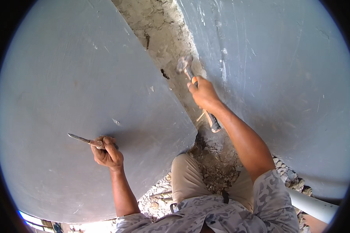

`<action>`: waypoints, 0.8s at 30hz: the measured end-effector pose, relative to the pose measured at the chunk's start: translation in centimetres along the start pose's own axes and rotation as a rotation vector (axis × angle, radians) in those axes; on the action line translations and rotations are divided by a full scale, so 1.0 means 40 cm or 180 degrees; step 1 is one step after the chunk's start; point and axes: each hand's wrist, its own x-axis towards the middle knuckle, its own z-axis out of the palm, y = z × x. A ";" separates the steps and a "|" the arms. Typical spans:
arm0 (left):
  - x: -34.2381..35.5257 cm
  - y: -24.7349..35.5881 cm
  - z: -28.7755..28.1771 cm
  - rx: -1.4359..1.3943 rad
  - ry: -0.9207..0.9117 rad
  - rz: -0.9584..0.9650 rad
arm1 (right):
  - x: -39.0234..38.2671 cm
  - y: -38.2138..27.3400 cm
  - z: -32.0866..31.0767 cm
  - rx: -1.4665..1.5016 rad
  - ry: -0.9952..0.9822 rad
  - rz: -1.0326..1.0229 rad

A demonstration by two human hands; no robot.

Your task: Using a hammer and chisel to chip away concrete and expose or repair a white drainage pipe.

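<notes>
My left hand (108, 152) is closed around a chisel (79, 138), a slim metal tool whose tip points to the left. It is held over the left grey surface (66, 85), near its lower middle. My right hand (204, 93) grips a hammer (185, 65) partway along its dark handle, which sticks out below the fist. The hammer head is slightly blurred and lies over a strip of rough, pale, broken concrete (159, 33) between the two grey surfaces. Chisel and hammer are well apart.
A second smooth grey surface (284, 77), with pale scratches and smears, takes up the right side. Broken stones (161, 194) lie about my legs (188, 174). A white pipe (313, 205) runs at the lower right. The left surface ends in a corner by my knee.
</notes>
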 end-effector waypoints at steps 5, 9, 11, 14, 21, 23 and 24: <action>0.003 -0.003 -0.025 0.0144 -0.0025 0.0143 | -0.026 -0.166 -0.094 0.0604 0.1029 -0.1108; 0.011 0.011 0.003 -0.0047 0.0113 0.0230 | -0.010 -0.008 0.003 -0.0034 0.1721 -0.1677; 0.004 0.001 -0.007 0.0050 0.0052 0.0232 | -0.005 0.048 0.057 -0.0554 -0.0656 0.0265; -0.016 -0.007 -0.014 -0.0080 0.0033 -0.0031 | -0.019 0.092 0.001 -0.0118 -0.0572 0.0585; 0.002 -0.007 -0.005 -0.0053 0.0147 0.0255 | -0.017 -0.065 -0.084 0.0955 0.1439 -0.1337; 0.007 -0.002 0.011 -0.0134 0.0176 0.0295 | -0.025 0.031 -0.004 0.0602 0.1599 -0.1502; 0.010 -0.004 0.012 -0.0125 0.0113 0.0340 | -0.030 0.066 0.026 0.0249 0.1759 -0.1665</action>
